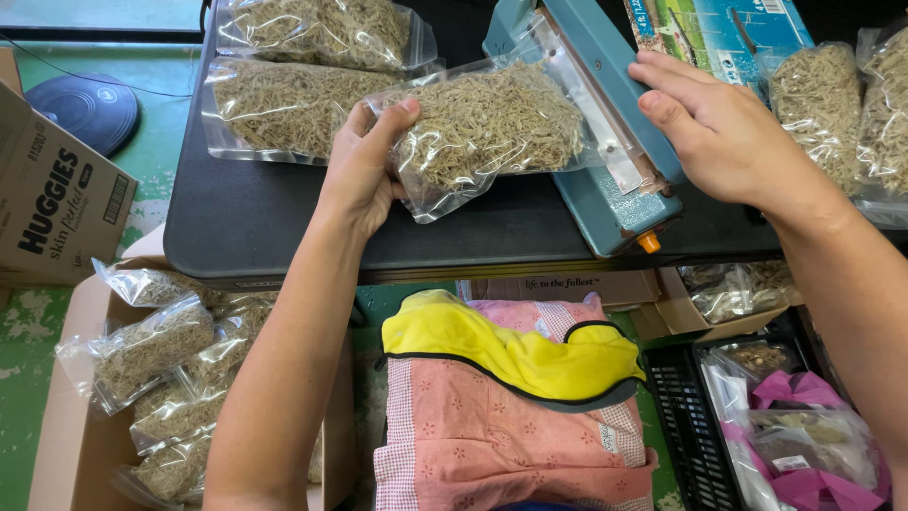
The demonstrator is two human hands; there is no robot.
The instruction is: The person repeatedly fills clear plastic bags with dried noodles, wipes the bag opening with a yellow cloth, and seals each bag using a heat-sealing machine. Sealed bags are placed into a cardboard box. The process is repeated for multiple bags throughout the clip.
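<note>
Right now the clear plastic bag of pale, dry, stringy shreds lies on the dark table, its open mouth laid between the bar and base of the teal heat sealer. To seal it well, the film at the mouth should lie flat and free of stray shreds, and the press should come down evenly along the whole bar. The left hand grips the bag's lower end, thumb on top and fingers curled beneath, keeping it level. The right hand lies nearly flat on the sealer's arm, fingers stretched along it, holding nothing else. The bag looks plump and crinkled, catching glare; whether its mouth is smooth under the bar is hard to tell. At least 2 more filled bags lie behind it, others wait at the right, and a cardboard box of packed bags sits below left.
</note>
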